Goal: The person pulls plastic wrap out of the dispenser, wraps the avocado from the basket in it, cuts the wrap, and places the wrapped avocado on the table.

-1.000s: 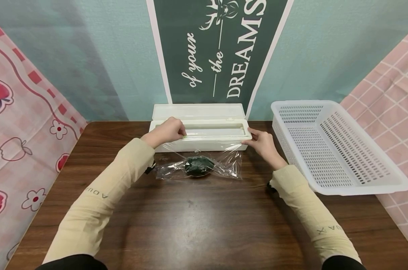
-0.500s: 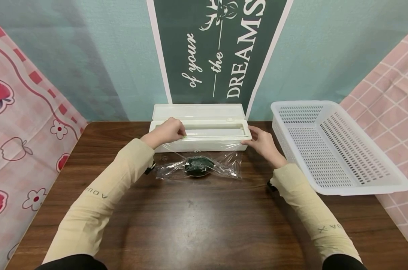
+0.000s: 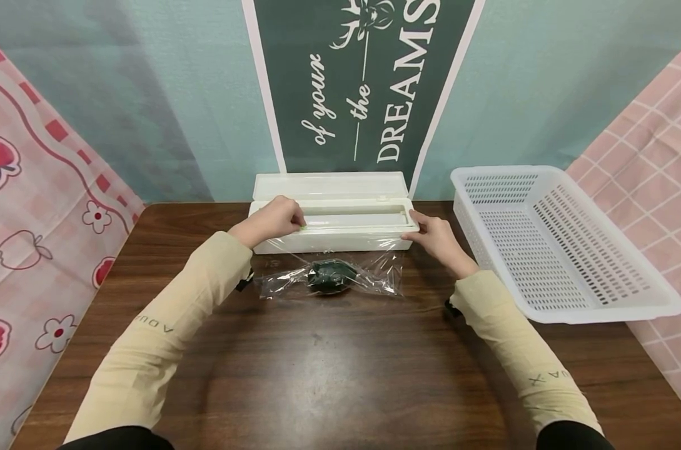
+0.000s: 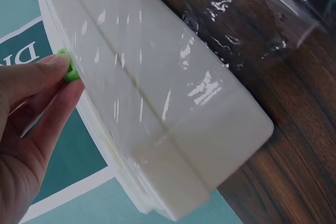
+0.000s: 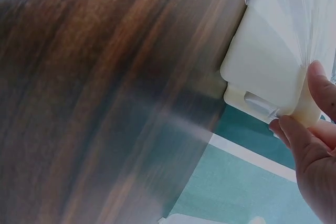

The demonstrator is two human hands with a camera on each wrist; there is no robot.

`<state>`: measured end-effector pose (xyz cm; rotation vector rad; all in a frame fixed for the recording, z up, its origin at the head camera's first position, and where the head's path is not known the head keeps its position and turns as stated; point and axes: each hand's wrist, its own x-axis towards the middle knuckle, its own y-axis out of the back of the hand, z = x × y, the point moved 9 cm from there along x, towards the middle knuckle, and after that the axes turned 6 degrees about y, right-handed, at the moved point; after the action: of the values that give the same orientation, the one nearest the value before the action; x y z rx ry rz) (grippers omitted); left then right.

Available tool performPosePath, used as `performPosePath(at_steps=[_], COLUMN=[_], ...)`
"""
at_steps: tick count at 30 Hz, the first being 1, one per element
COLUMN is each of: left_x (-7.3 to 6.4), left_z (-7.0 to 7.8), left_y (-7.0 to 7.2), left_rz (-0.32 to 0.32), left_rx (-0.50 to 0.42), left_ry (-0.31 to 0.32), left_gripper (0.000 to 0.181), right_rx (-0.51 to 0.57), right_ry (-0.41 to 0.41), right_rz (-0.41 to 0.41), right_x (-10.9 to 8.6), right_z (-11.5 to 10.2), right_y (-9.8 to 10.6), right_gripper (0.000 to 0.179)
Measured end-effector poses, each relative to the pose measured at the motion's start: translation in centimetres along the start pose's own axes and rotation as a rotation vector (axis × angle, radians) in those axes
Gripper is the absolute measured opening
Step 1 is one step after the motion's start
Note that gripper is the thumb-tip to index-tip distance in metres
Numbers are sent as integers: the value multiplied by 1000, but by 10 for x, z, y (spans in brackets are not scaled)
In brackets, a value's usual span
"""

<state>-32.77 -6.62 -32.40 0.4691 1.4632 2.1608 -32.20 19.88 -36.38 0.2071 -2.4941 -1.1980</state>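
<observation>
A white cling film dispenser box (image 3: 340, 241) stands at the back of the table, its lid raised. My left hand (image 3: 272, 220) pinches a small green slide cutter (image 4: 70, 65) at the box's front top edge, left of its middle. Thumb and fingers of my right hand (image 3: 437, 237) grip the box's right end; the right wrist view shows the thumb on the film side. Clear cling film (image 3: 382, 281) hangs over the front of the box and spreads onto the table. Wrapped in that film lies a dark green rounded thing (image 3: 331, 277), its kind unclear.
A white perforated plastic basket (image 3: 559, 250) stands on the right of the wooden table (image 3: 317, 375). Behind the box hangs a blue-green cloth with a dark printed panel (image 3: 340, 106). Pink patterned cloths hang at both sides.
My left hand has slid slightly to the left along the box edge with the green cutter. My right hand, the box and the wrapped thing stay about where they were.
</observation>
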Motion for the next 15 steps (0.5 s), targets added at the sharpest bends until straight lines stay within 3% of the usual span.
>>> performPosePath(at_steps=[15], left_x=[-8], left_z=[-7], left_y=[2], left_rz=[35], left_rx=[20], left_ry=[-4], left_gripper=[9], right_rx=[37], right_ry=[-10], right_rz=[-1], right_x=[-1], right_z=[5], right_y=[-3], right_gripper=[59])
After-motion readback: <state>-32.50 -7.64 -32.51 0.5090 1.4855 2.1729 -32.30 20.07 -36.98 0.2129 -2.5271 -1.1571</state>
